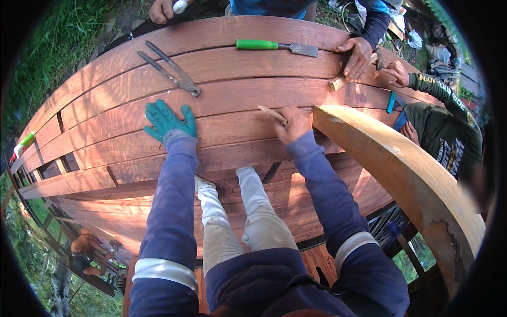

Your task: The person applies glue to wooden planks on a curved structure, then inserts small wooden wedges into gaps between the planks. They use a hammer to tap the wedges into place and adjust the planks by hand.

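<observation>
My left hand [173, 121], in a green glove, lies on the reddish wooden planks [227, 108] with its fingers spread. In my bare right hand [293, 126] is a thin pointed wooden stick [271, 113], its tip toward the left, just above the planks. Beyond my left hand lie pincers [179, 76] with dark handles. A chisel [288, 47] with a green handle rests farther off, blade toward the right. Close to my right hand rises the end of a thick curved timber [359, 127].
Across the planks, a co-worker's hand [359, 58] rests by a wooden-handled tool [338, 82]; that person's other hand [161, 10] holds something white. A second co-worker [443, 127] is at the right, near a teal-handled tool [391, 102]. Gaps [50, 169] open between planks at left.
</observation>
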A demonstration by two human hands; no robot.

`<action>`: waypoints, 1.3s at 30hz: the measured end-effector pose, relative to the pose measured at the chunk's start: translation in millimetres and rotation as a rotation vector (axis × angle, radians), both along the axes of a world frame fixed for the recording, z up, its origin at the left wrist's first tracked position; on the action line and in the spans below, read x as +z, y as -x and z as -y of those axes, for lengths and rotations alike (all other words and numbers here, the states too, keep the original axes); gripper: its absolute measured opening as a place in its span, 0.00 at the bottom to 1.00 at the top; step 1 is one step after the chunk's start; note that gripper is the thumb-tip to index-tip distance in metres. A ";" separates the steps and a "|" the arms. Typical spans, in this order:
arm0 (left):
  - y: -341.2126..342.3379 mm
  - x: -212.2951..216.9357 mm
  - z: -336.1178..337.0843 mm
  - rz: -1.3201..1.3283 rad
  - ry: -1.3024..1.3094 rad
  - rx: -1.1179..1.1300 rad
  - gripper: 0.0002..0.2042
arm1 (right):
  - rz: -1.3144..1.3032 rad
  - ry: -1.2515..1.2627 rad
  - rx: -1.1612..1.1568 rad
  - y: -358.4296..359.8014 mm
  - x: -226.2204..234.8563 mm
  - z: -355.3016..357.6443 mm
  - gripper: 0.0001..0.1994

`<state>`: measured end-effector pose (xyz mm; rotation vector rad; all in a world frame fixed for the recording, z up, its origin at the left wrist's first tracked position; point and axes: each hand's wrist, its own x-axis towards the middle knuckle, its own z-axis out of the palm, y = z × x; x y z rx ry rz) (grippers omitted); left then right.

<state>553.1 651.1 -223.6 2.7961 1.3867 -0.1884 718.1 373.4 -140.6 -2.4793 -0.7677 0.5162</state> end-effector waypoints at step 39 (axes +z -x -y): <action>-1.5 3.1 1.7 0.068 0.019 0.002 0.41 | -0.088 0.374 0.432 -33.1 -2.0 -31.0 0.12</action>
